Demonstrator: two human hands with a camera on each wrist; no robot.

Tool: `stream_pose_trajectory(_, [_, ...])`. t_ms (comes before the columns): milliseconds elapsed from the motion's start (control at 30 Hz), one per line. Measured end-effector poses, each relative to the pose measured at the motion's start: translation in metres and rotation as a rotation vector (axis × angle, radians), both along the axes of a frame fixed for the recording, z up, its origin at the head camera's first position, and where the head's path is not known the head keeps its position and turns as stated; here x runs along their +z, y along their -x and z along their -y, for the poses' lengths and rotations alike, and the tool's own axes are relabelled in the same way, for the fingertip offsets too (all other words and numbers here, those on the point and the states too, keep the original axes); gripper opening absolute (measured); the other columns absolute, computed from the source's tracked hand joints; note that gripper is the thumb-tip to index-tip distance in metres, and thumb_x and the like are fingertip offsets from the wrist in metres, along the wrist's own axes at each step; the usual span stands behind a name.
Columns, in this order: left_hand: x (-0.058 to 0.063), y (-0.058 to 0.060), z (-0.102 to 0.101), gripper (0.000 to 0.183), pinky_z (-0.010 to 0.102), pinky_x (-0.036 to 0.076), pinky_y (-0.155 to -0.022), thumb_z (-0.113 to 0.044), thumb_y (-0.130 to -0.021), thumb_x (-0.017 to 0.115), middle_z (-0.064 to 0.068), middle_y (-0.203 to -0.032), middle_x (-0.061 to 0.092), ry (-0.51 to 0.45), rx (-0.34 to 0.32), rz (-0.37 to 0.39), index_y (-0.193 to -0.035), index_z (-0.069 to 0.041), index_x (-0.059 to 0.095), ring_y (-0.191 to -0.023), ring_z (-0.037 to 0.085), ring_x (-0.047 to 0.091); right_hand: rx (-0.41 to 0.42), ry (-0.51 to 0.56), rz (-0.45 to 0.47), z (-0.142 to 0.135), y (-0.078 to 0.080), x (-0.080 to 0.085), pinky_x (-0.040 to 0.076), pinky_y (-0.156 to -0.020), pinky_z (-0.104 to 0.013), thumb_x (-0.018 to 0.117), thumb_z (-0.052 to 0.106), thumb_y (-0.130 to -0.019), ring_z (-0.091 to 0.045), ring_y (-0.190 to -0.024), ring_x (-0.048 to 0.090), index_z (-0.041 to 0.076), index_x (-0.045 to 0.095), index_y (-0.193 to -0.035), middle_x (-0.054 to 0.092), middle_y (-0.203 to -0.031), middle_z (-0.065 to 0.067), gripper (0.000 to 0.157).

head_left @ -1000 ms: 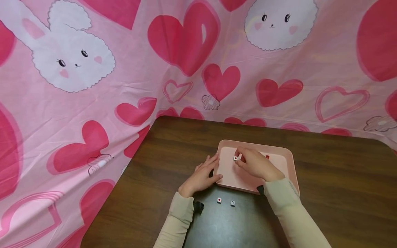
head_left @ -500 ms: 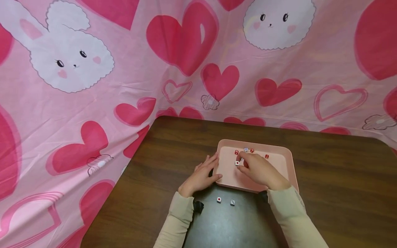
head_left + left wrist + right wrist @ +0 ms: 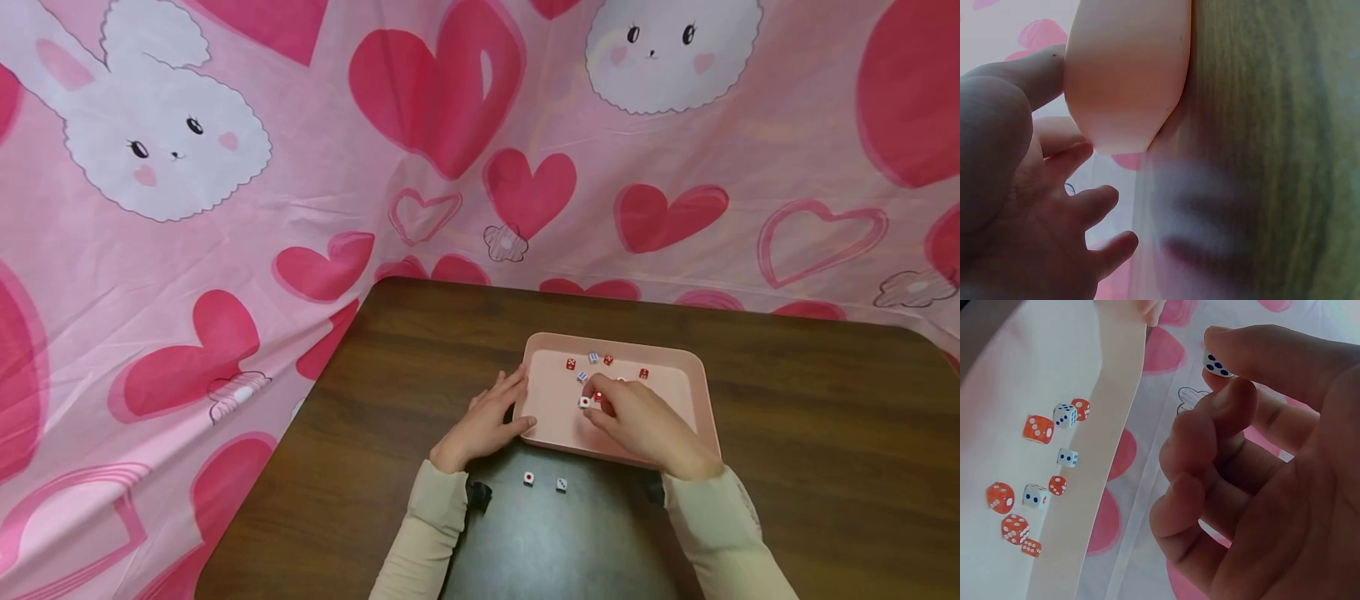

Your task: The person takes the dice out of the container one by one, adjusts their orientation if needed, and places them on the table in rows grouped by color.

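Note:
Between the thumb and index finger of my right hand (image 3: 645, 425) I pinch a white die (image 3: 584, 402) above the pink tray (image 3: 546, 408). The right wrist view shows blue pips on that die (image 3: 1215, 364), with the other fingers curled below it. Red dice (image 3: 571, 364) and white dice (image 3: 594, 358) lie scattered across the tray floor; my fingers partly hide some. My left hand (image 3: 483, 425) rests against the tray's left end, fingers extended along its side. In the left wrist view, thumb and a finger touch the tray wall (image 3: 1129, 62) while the others are spread apart.
Two more white dice, one with a red dot (image 3: 528, 479) and one with dark pips (image 3: 562, 485), lie on the wooden table (image 3: 420, 367) in front of the tray. A pink cloth (image 3: 315, 200) with hearts and rabbits hangs behind and along the left.
My right hand, still holding the white die, has moved slightly right and nearer to me, uncovering several dice at the tray's back. My left hand has stayed at the tray.

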State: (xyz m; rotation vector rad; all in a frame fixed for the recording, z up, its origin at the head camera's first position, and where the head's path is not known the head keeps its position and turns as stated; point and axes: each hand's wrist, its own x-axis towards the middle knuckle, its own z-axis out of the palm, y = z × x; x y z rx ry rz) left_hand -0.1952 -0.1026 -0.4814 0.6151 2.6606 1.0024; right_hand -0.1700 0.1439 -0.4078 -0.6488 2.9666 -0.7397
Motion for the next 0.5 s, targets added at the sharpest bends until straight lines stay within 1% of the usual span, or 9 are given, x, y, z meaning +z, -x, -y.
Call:
stream_pose_trajectory(200, [-0.001,0.000,0.001,0.073,0.060,0.014,-0.116,-0.041,-0.093,0.060,-0.009,-0.162,0.013,0.000,-0.003,0.002,-0.153,-0.016,0.027,-0.151,0.025,0.009,-0.010,0.021,0.048,-0.004,-0.009,-0.001,0.034,-0.055,-0.023,0.066,0.019,-0.088,-0.007,-0.055,0.039,0.017,0.060,-0.098,0.043,-0.059,0.006,0.012])
stream_pose_trajectory(267, [-0.002,0.000,0.001,0.073,0.060,0.014,-0.116,-0.041,-0.093,0.060,-0.009,-0.162,0.013,-0.003,-0.004,0.004,-0.153,-0.016,0.027,-0.151,0.025,0.009,-0.013,0.030,0.037,-0.005,-0.013,0.000,0.034,-0.055,-0.023,0.066,0.018,-0.088,-0.007,-0.055,0.039,0.018,0.060,-0.097,0.043,-0.058,0.006,0.011])
stream_pose_trajectory(400, [-0.002,0.000,0.001,0.073,0.060,0.013,-0.116,-0.041,-0.093,0.060,-0.010,-0.162,0.012,-0.005,-0.004,0.007,-0.153,-0.016,0.026,-0.151,0.024,0.008,-0.016,0.038,-0.013,-0.008,-0.019,-0.001,0.033,-0.055,-0.022,0.068,0.017,-0.087,-0.005,-0.055,0.037,0.018,0.059,-0.096,0.041,-0.058,0.010,0.013])
stream_pose_trajectory(500, [-0.001,0.000,0.001,0.073,0.060,0.013,-0.116,-0.040,-0.093,0.060,-0.010,-0.162,0.012,-0.006,-0.002,0.008,-0.153,-0.016,0.026,-0.151,0.024,0.008,-0.022,0.047,-0.022,-0.010,-0.023,-0.001,0.033,-0.055,-0.022,0.070,0.017,-0.086,-0.004,-0.055,0.036,0.019,0.059,-0.095,0.040,-0.057,0.011,0.015])
